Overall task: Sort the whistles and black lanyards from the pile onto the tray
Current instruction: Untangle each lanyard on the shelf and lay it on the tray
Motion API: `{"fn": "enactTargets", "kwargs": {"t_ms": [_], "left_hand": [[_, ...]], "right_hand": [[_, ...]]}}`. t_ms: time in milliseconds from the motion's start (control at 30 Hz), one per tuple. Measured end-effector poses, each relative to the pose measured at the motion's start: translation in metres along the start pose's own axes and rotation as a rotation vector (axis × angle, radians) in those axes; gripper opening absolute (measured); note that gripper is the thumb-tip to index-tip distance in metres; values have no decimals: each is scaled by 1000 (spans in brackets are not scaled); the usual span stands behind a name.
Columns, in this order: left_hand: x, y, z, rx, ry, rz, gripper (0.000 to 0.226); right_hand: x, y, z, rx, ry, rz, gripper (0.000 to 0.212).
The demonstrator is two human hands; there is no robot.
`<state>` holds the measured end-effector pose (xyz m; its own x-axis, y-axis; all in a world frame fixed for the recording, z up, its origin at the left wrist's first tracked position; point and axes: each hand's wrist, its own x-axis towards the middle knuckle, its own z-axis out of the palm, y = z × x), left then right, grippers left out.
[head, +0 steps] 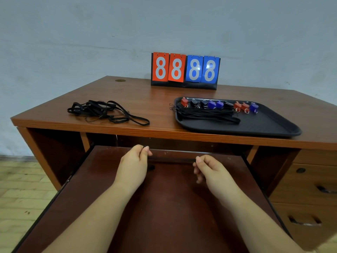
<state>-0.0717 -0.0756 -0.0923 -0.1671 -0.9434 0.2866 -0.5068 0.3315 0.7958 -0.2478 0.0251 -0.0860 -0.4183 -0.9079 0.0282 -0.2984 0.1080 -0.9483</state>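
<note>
So, both hands down low over the pulled-out keyboard shelf (164, 207) under the desk (138, 99). Left hand (134, 161) with thumb and forefinger pinched shut on one end of a black lanyard (171, 158), right hand (212, 170) pinching the other end, other fingers loosely curled underneath. Strap stretched out between the two, pretty hard to make out against the dark shelf edge. Up on the desk, far left: a tangled pile of black lanyards (105, 111), loops trailing off to the right, well apart from the tray. Over on the right: black tray (269, 125) with a row of whistles (218, 105) lined up along its far edge, red, black and blue ones mixed, each with a small ring. Just nearer than that row, a bundle of straightened lanyards (207, 115) lying across the tray, a few ends poking over the left rim. Far back against the wall, a flip scoreboard (185, 70) showing 88 in red and 88 in blue. Desk drawers (310, 198) at near right with dark handles.
</note>
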Motion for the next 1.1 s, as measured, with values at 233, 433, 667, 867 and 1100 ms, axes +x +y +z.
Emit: {"fn": "enactTargets", "kwargs": {"t_ms": [233,433,667,867,1100], "left_hand": [[0,-1,0,-5,5,-5,29],[-6,1,8,45,-149,45,25],[-12,2,16,66,-235,89,23],[-15,3,21,66,-272,115,20],[-17,4,21,76,-289,108,21]], "right_hand": [[2,1,-6,77,89,17,24],[4,-2,-11,473,181,-5,6],[3,-5,-12,636,258,-57,14],[1,-11,-15,808,196,23,29],[-3,-20,-12,1083,38,95,36]]}}
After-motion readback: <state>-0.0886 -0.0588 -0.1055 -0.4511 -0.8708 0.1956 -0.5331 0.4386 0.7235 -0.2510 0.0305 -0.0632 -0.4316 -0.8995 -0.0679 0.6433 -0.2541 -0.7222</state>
